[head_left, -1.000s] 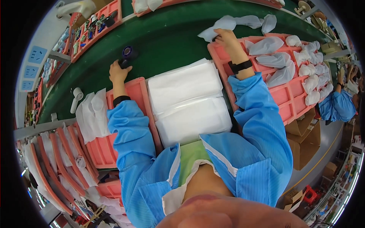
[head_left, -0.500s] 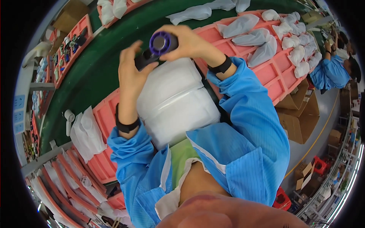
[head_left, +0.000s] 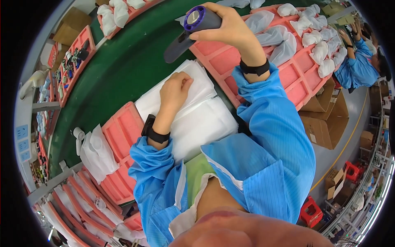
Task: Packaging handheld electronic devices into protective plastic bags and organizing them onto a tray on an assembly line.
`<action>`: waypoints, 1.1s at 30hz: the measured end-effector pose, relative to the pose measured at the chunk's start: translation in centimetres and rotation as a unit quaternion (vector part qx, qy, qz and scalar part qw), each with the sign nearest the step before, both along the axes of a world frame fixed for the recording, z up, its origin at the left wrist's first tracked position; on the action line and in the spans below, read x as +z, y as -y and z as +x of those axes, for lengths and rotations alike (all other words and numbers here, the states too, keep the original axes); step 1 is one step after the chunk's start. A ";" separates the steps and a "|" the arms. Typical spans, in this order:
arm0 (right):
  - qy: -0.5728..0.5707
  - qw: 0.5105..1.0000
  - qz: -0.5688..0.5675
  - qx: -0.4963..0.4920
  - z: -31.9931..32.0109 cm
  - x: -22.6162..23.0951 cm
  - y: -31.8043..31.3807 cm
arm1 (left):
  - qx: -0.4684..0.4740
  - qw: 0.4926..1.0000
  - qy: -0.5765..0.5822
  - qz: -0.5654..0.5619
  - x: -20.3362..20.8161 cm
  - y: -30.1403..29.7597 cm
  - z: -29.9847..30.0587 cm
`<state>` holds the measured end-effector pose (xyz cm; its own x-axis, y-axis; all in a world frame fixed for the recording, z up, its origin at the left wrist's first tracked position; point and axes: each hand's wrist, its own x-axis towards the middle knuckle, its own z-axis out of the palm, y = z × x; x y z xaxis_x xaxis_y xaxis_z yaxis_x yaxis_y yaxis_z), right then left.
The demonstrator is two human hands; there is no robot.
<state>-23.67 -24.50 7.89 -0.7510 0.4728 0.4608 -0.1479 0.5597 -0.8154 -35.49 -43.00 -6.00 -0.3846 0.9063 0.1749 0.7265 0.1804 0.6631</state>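
A dark grey hair dryer (head_left: 205, 20) with a purple ring at its round end is held up by my right hand (head_left: 230, 26), whose fingers wrap round its barrel. Its dark handle (head_left: 177, 48) hangs down to the left, over the green surface. Below, my left hand (head_left: 175, 92) rests with curled fingers on a stack of white, thin plastic bags (head_left: 201, 123) in front of me. Whether a bag is pinched in those fingers is hidden.
Pink trays (head_left: 205, 51) flank the stack; the right one bears several bagged items (head_left: 282, 43). At the left a white hair dryer (head_left: 78, 138) lies by a white bag (head_left: 98, 152). Cardboard boxes (head_left: 325, 127) stand on the floor. A co-worker in blue (head_left: 358, 70) is at far right.
My left hand has let go of the hair dryer and come down onto the bag stack, closing its fingers. My right hand has carried the hair dryer up and to the right.
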 end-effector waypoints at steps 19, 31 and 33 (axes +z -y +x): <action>-0.101 0.966 0.180 0.156 -5.2 -6.1 7.5 | 0.088 0.718 0.564 0.398 8.0 5.6 -2.3; -0.077 0.961 0.265 0.009 -4.3 -6.0 8.9 | 0.068 0.934 -0.122 0.329 6.9 6.1 2.6; -0.110 0.963 0.245 -0.006 -4.5 -6.2 8.3 | 0.072 0.932 -0.156 0.319 6.7 5.8 2.8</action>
<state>-28.14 -32.84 1.71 -0.6064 0.1665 0.7775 -0.2782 0.8717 -0.4035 -32.70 -48.81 0.75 -0.3354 0.5219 0.7843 0.9002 -0.0679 0.4301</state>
